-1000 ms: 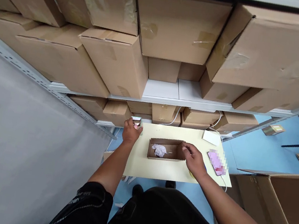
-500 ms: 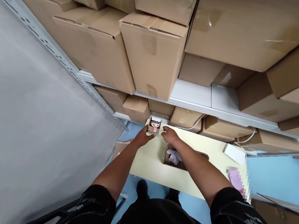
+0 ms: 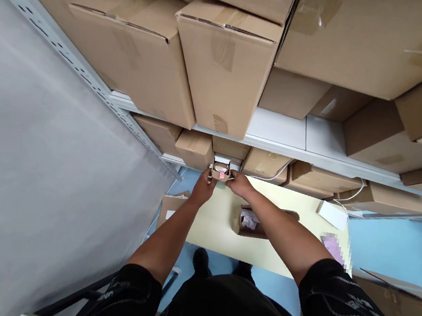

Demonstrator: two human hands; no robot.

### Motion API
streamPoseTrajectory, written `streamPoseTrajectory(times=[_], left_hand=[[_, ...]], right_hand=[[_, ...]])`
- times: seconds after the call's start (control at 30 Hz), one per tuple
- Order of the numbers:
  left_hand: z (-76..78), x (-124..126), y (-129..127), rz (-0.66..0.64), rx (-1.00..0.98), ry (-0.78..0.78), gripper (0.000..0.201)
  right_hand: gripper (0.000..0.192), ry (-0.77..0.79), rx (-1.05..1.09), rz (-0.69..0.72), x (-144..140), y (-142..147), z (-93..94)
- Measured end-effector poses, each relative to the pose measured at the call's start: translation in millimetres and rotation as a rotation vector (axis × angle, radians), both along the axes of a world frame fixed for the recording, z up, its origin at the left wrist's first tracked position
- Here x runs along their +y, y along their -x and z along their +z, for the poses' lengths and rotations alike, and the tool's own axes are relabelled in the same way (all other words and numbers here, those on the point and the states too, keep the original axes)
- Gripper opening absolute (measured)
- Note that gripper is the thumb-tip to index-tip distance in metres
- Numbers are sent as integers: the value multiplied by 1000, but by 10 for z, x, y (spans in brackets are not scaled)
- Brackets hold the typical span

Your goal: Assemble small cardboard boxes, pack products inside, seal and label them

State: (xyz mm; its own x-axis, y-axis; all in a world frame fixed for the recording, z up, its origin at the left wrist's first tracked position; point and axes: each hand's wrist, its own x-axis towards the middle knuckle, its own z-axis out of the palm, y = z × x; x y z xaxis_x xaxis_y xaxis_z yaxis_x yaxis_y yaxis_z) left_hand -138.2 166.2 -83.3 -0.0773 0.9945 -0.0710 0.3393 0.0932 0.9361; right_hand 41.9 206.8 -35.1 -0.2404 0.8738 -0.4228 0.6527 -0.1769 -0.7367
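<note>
A small open brown box (image 3: 221, 172) with a pink item inside sits at the far left corner of the pale yellow table (image 3: 219, 229). My left hand (image 3: 204, 188) grips its left side. On the box's right side rests my right hand (image 3: 239, 184), fingers closed on it. A white box stands just behind it. Nearer to me on the table lies an open cardboard box (image 3: 254, 223) with crumpled white paper inside, close under my right forearm.
Metal shelves (image 3: 279, 137) stacked with large cardboard boxes (image 3: 226, 69) rise behind the table. A white adapter (image 3: 331, 214) with cables and a pink phone (image 3: 331, 246) lie at the table's right. Grey wall at left; an open carton (image 3: 404, 309) stands on the blue floor at right.
My right hand left the open cardboard box and reached across to the small box at the far left corner. Both hands now hold it. The view swung left.
</note>
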Motion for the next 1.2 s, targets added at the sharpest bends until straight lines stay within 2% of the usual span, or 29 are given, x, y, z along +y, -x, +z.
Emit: streamPoseTrajectory(times=[0.13, 0.27, 0.37, 0.47, 0.53, 0.6, 0.77, 0.83, 0.93, 1.07, 1.2], left_hand=[[424, -88, -35, 42, 59, -106, 45], [1028, -272, -191, -16, 40, -225, 44], [1441, -492, -390, -90, 50, -245, 45], [1674, -759, -620, -150, 27, -212, 43], [1713, -934, -774, -177, -8, -172, 43], [1677, -1083, -925, -205, -60, -115, 44], [1436, -1254, -1256, -294, -202, 83, 50], [1368, -1259, -1342, -309, -247, 119, 58], [1343, -1264, -1394, -327, -243, 104, 70], [1307, -1292, -1371, -299, -168, 138, 66], [1119, -1289, -1351, -314, -300, 253, 73]], right_hand=[[45, -176, 129, -47, -116, -72, 385], [48, -372, 236, -38, -319, -325, 890], [47, -428, 253, -72, -589, -630, 1232], [48, -445, 254, -90, -937, -942, 1443], [47, -464, 231, -81, -1171, -1124, 1490], [47, -495, 183, -74, -1376, -1284, 1459], [49, -528, 3, -41, -1693, -1604, 1121], [54, -546, 14, -49, -1753, -1678, 968], [55, -525, 69, -78, -1802, -1708, 818], [53, -446, 63, -94, -1798, -1674, 768], [54, -529, -53, -22, -1750, -1692, 768]])
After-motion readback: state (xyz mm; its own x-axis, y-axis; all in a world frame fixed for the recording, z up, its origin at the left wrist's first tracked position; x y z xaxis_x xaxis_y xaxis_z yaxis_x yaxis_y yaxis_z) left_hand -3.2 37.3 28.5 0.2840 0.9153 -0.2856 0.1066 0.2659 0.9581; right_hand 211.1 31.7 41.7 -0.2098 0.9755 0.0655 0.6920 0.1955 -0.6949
